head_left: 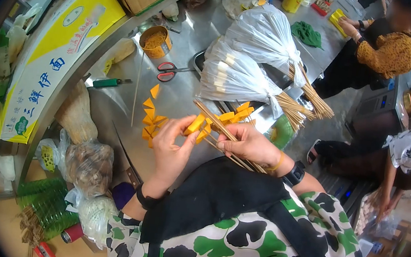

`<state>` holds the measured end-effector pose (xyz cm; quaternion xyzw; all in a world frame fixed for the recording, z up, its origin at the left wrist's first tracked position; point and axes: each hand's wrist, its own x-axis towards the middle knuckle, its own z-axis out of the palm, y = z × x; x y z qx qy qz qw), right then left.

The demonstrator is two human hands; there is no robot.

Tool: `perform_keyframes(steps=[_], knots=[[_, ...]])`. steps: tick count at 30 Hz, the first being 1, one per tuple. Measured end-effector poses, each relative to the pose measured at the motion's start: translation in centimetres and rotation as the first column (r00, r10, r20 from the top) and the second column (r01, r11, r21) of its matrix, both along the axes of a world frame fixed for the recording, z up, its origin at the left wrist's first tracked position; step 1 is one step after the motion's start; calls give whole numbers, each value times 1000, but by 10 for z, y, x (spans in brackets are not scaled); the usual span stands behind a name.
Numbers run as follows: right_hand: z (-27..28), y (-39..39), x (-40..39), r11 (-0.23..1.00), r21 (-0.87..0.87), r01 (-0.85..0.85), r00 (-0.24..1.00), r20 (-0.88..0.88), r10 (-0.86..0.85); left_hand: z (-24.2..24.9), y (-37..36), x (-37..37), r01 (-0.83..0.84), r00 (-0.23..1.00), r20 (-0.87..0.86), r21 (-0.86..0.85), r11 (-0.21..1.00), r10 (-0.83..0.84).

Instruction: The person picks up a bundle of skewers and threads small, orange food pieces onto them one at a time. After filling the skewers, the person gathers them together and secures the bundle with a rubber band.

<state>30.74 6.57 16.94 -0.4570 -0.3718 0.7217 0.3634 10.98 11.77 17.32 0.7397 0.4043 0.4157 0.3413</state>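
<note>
My left hand (173, 142) pinches an orange-yellow wedge (195, 125) between thumb and fingers. My right hand (245, 143) is closed around a bundle of thin wooden skewers (216, 121), whose tips point up and left. More yellow pieces sit on skewers beside the bundle, near my right fingers. Loose yellow wedges (149, 120) lie on the metal table (132, 92), just left of my left hand. Beyond my hands, white plastic bags (239, 75) cover the ends of bundled sticks on a dark tray.
Red-handled scissors (166, 72) and a tin (155, 41) lie farther back; a green-handled tool (109, 83) and a knife (134, 176) are at left. Cardboard boxes (52, 62) stand on the shelf. Two other people (385, 48) are at the right. A green cloth (307, 33) lies at the back.
</note>
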Motion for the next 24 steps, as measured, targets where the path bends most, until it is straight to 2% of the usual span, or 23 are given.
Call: perform_keyframes(steps=[1,7,8,10,12,14,15,18,19,21,24], knots=[[-2,1,0,1000,1,6,1000,-7,-6,0,0,2,-36,999,26,-64,997,38],[-4,2,4,998,-25,51,997,52,-50,-7,13,-5,115,992,-44,-43,992,-117],[-2,3,4,998,-15,64,996,70,-63,-13,21,-10,125,992,42,-211,970,-118],[4,4,4,996,19,84,996,13,-85,-38,49,-24,178,974,212,-513,840,-77],[5,3,9,996,-1,84,994,-76,-84,-79,93,-42,-24,989,122,-436,900,85],[0,3,8,991,-70,114,973,-194,-126,-113,131,-64,-197,954,-262,-181,964,146],[-3,3,8,986,-105,127,957,-250,-150,-126,144,-69,-243,877,-433,-29,970,207],[-2,3,5,981,-163,101,969,-207,-134,-153,166,-68,-230,753,-591,177,957,290],[2,3,4,976,-189,109,974,-178,-144,-156,170,-64,-242,725,-635,126,962,265],[5,6,8,985,-170,20,983,-175,-50,-161,175,-55,-271,668,-716,20,962,203],[0,6,13,983,-167,-70,978,-206,35,-163,172,-48,-257,627,-760,9,966,174]])
